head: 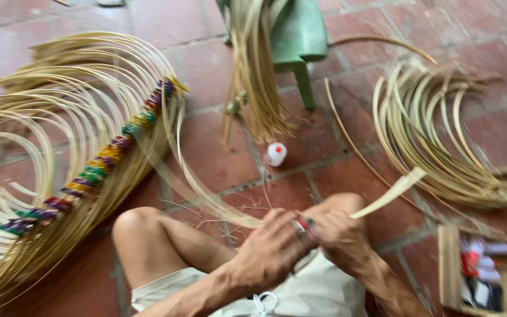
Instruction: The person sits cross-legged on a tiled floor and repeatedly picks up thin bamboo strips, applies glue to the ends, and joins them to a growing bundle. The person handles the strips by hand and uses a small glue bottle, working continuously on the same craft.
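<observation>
My left hand (274, 243) and my right hand (333, 232) are closed together over my lap, both gripping one flat pale bamboo strip (391, 194). Its free end sticks up to the right, and its other part curves left past my knee (139, 226). A small red thing shows between my hands; I cannot tell what it is. To my left spreads a large fan of bamboo strips (60, 117) bound with a band of coloured weaving (104, 158).
A green plastic stool (297, 35) stands ahead with a bundle of strips (256, 76) draped over it. A small white bottle (276, 154) lies on the red tile floor. Curved loose strips (435, 135) pile at right. A wooden box (450, 264) with small items sits at lower right.
</observation>
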Tool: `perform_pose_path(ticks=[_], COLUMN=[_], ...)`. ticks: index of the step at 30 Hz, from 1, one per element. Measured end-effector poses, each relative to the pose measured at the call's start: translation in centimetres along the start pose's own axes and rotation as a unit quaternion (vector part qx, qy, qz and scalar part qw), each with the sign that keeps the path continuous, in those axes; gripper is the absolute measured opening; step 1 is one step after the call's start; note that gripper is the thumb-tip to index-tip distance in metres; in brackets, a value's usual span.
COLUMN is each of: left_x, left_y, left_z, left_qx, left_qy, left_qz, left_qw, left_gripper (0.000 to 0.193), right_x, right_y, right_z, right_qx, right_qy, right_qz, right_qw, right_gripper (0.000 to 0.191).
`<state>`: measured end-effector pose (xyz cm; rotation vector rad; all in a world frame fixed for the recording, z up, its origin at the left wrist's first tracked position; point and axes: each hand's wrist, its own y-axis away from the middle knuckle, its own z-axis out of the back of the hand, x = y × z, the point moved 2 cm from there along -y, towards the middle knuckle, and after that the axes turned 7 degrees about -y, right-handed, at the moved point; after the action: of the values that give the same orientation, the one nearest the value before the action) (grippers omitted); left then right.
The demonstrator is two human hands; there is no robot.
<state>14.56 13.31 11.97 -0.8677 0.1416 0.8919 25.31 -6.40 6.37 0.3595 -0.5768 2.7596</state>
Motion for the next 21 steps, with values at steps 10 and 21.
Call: perform_pose_path(ticks=[10, 21], left_x=[5.0, 3.9], left_y=[4.2, 3.6], left_z=[-11.9, -10.5], left_qx=[0.298, 0.368], left_qy=[0.405, 0.416], left_qz=[0.374, 0.379], left_qw=[0.779, 0.740], left_gripper=[0.028, 0.026], right_x=[4.0, -2.6], right_y=[2.2, 8.0], right_z=[5.4, 6.1], right_qx=[-0.038, -0.372], right_qy=[0.186, -0.440], right_qz=[-0.048, -0.432], right_qw=[0.981, 0.694], right_gripper=[0.011, 0.091])
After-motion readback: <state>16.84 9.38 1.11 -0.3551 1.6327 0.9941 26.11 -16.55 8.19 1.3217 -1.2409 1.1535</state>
